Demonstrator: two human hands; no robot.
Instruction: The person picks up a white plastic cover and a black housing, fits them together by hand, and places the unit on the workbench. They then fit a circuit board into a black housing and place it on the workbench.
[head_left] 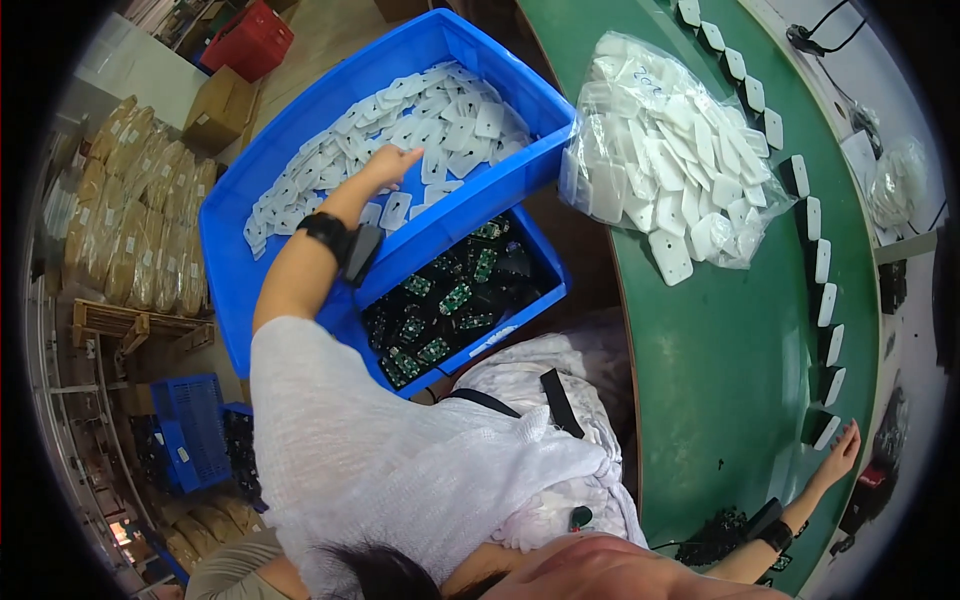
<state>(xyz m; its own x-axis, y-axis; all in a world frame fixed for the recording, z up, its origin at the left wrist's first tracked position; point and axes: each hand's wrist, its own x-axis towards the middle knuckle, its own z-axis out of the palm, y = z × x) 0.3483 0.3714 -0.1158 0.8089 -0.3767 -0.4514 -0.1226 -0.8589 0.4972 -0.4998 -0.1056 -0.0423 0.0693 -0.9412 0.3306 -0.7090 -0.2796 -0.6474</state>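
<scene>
While the left hand (388,167) hovers over white plates (370,130), eleven o'clock, the right hand (842,455) sits at four! Can't tell either grip.

We look down through a wide, head-worn fisheye camera, near enough that the white shirt (340,420) takes up much of the lower middle. Our view takes in the large blue bin (500,185) on the left and the green bench (730,370) on the right, straight edges bowing toward the border.

Red bin (250,40) — cardboard box (217,110) near.
</scene>
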